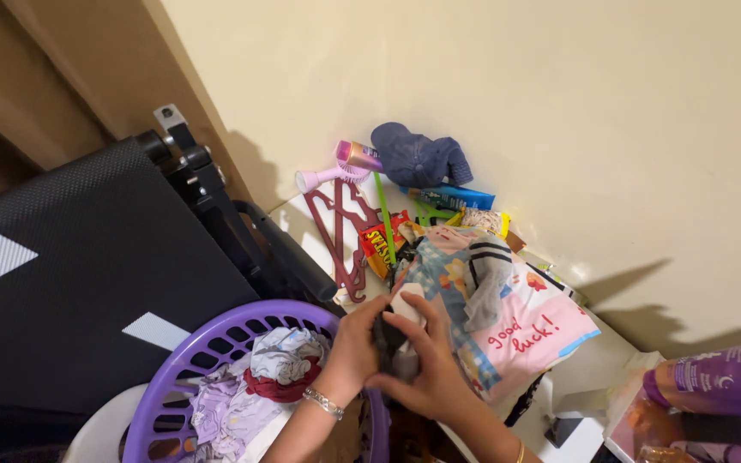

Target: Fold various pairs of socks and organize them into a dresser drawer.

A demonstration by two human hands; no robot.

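My left hand (355,347) and my right hand (426,373) meet over a small dark and white piece of cloth (396,330), both gripping it just right of a purple laundry basket (216,339). The left wrist wears a silver bracelet; the right wrist wears a gold bangle. Crumpled lilac, white and red clothes (272,369) lie in the basket. Beside my hands lies a colourful printed pink cloth (516,330) with a grey striped sock (486,279) on top.
A black folded chair or treadmill frame (87,257) fills the left. Against the cream wall sit maroon hangers (345,236), a green hanger, a pink handheld fan (336,171), a dark blue cap (418,154), a blue tube and snack packets. Purple bottles (722,377) lie at the right edge.
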